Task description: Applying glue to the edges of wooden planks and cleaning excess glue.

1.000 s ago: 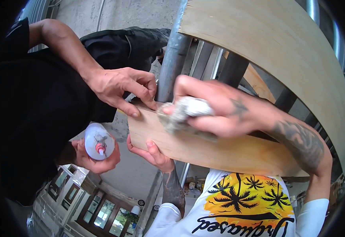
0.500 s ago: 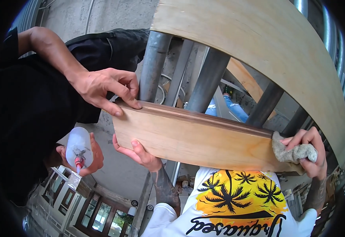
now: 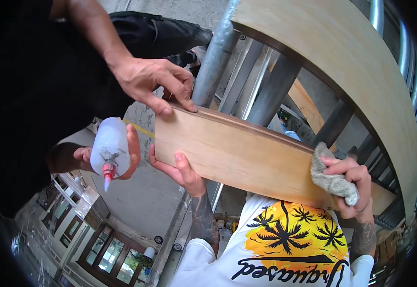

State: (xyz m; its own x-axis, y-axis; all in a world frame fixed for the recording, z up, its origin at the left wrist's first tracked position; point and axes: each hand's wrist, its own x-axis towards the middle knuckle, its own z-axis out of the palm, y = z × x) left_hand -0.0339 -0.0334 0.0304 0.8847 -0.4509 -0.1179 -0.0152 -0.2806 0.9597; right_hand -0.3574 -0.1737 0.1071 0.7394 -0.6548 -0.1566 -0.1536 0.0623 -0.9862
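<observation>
My left hand (image 3: 189,178) grips the lower left part of a long pale wooden board (image 3: 232,155), thumb in front and fingers reaching behind. A brown layered strip runs along its upper edge. In my right hand (image 3: 356,179) is a bunched grey rag (image 3: 331,173), pressed at the board's right part. A co-worker's hand (image 3: 158,83) rests thumb and fingertips on the upper left corner. That person's other hand (image 3: 131,155) holds a whitish squeeze bottle (image 3: 111,146), its red-collared nozzle pointing down, left of the board and apart from it.
A wide curved wooden panel (image 3: 342,43) arcs from the top to the right. Grey metal tubes (image 3: 275,88) stand beneath it, beyond the board. The co-worker's dark clothing fills the left side. A building with brown-framed doors (image 3: 113,256) shows at lower left.
My right hand and the rag have slid left along the board, and its right end now shows beyond them. The whole view has shifted; the co-worker's hand remains at the corner.
</observation>
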